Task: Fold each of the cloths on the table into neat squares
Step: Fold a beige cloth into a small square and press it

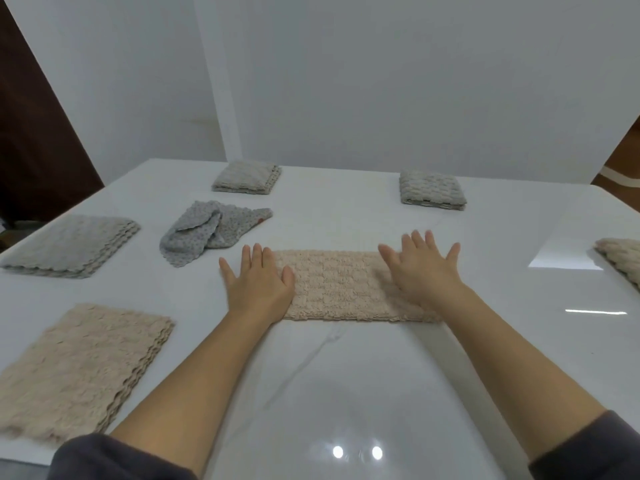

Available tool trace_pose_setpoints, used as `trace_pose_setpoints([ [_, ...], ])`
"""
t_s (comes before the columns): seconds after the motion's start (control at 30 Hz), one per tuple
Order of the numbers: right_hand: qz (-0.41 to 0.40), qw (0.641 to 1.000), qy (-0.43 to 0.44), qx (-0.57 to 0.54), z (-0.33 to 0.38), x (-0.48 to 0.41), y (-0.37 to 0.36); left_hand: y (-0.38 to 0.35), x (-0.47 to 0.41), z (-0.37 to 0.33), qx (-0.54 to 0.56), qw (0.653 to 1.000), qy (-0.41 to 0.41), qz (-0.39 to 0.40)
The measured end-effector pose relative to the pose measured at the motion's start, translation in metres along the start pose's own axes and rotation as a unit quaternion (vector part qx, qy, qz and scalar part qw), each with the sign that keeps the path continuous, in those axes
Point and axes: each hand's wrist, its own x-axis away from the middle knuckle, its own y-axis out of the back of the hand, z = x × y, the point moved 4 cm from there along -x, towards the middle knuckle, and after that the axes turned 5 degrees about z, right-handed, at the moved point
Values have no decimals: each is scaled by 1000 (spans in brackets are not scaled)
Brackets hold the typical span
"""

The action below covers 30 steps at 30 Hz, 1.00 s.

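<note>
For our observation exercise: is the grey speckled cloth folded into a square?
Not folded: the grey speckled cloth lies crumpled, its edges bunched and twisted.

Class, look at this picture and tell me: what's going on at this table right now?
A person is folding cloths. The left hand and right hand are spread flat over a beige cloth, already folded into a long strip on the white table. A crumpled grey cloth lies beyond it, and a folded square sits farther back.

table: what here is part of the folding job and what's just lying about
Job: beige strip under left hand and right hand; crumpled grey cloth; grey stack; beige stack; far-left folded square; far-right folded square; right-edge cloth.
Just there: table; wall.
</note>
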Motion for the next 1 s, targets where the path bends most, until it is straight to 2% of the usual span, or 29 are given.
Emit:
trace_pose_setpoints([
  [0.2, -108, 989, 97, -24, 102, 12, 3, -2, -1, 2, 26, 1000, 0, 7],
  [0.33, -108, 987, 119, -32, 123, 12, -24, -2, -2, 2, 36, 999, 0, 5],
  [0.53, -77, 989, 96, -77, 99, 11, -39, -2, -3, 2, 36, 999, -2, 6],
  [1.0, -22, 998, 20, -48, -3, 10, -36, -1, -4, 20, 12, 999, -8, 35],
])
